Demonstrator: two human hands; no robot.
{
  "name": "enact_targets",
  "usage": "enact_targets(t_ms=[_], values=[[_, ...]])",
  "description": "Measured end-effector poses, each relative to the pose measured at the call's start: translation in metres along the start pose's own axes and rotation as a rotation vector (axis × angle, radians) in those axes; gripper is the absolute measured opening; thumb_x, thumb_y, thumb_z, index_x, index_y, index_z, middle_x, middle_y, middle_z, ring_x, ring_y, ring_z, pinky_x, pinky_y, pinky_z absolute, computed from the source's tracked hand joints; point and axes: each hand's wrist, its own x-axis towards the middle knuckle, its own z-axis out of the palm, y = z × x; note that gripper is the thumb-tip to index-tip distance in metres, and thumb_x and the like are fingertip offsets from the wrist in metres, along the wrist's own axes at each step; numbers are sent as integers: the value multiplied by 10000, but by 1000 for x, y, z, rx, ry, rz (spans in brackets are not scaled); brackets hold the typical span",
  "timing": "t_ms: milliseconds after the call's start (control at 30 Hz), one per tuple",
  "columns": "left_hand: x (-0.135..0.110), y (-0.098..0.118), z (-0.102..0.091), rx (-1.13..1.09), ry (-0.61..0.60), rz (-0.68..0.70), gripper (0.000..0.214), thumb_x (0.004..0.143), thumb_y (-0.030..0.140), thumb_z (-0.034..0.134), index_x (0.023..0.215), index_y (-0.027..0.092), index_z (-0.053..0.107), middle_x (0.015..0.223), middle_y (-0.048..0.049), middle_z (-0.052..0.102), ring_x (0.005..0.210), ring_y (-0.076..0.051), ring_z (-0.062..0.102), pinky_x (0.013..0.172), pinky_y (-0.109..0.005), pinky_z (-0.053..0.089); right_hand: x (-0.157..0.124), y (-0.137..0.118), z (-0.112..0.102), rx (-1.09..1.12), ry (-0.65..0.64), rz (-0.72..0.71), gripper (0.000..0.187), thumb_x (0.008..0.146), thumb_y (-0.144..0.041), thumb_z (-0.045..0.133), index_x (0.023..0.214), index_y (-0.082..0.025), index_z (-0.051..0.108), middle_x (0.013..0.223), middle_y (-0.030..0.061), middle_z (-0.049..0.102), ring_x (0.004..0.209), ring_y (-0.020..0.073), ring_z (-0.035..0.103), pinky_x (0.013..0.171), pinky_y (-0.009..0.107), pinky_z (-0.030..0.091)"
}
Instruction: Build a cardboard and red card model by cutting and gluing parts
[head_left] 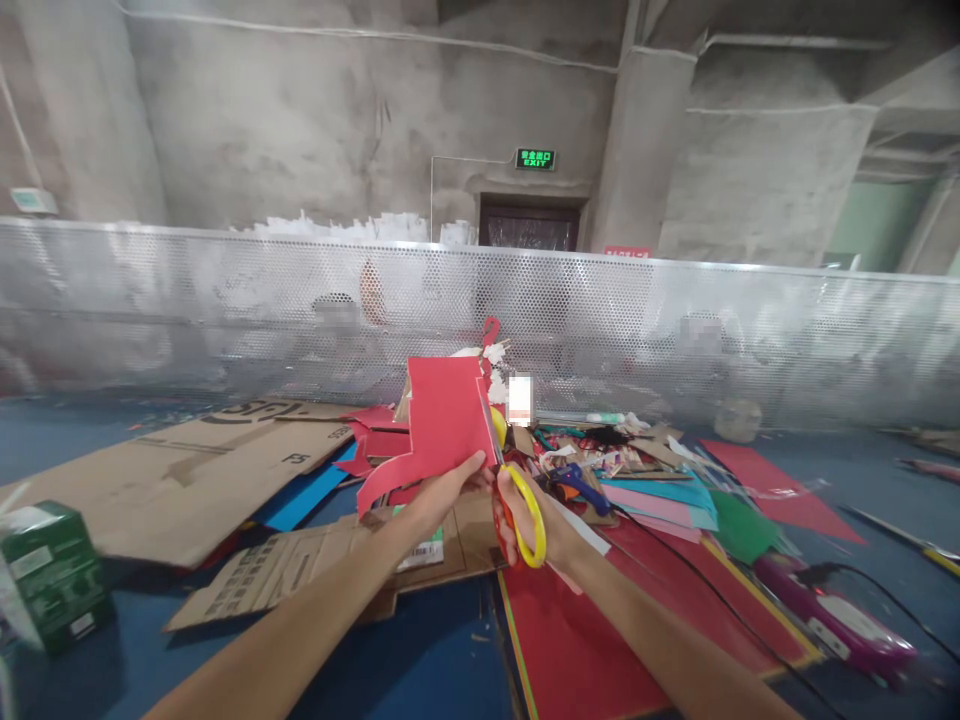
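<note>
My left hand (459,478) grips the lower right part of a red sheet of paper (444,410), which stands up in front of me. A curved strip hangs from the sheet's lower left corner. In my right hand (534,525) is a pair of scissors (534,505) with one yellow and one red handle. Its blades point up and away, at the right edge of the red sheet, where a narrow strip stands beside the main piece. Some of my left fingers are hidden behind the paper.
Flat cardboard (202,480) covers the left of the blue table (442,655), near a green box (56,575). To the right lie a red board (600,640), coloured paper (667,497), a blue glue gun (585,488) with a cord and a purple power strip (840,615). A perforated metal screen (225,310) runs behind.
</note>
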Motion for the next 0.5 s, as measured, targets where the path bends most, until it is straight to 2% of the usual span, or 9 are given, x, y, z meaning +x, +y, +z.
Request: enact_targets(t_ms=[200,500], values=[[3,-5,-3,15,-16,2,415,741,557,719,664,149,714,704,-54,683,719,-181,605,801,-321,484,-5,-14,3,-5,3,11,626,786,-838,459,868,-217,463,442,-109,459,279,79,438,289,162,378],[7,-12,-4,34,-48,-17,438,745,583,716,665,153,716,707,-58,692,709,-183,622,811,-324,493,-2,-3,-3,-17,-14,-32,654,804,-843,416,928,-205,488,465,-96,478,291,97,482,294,173,399]])
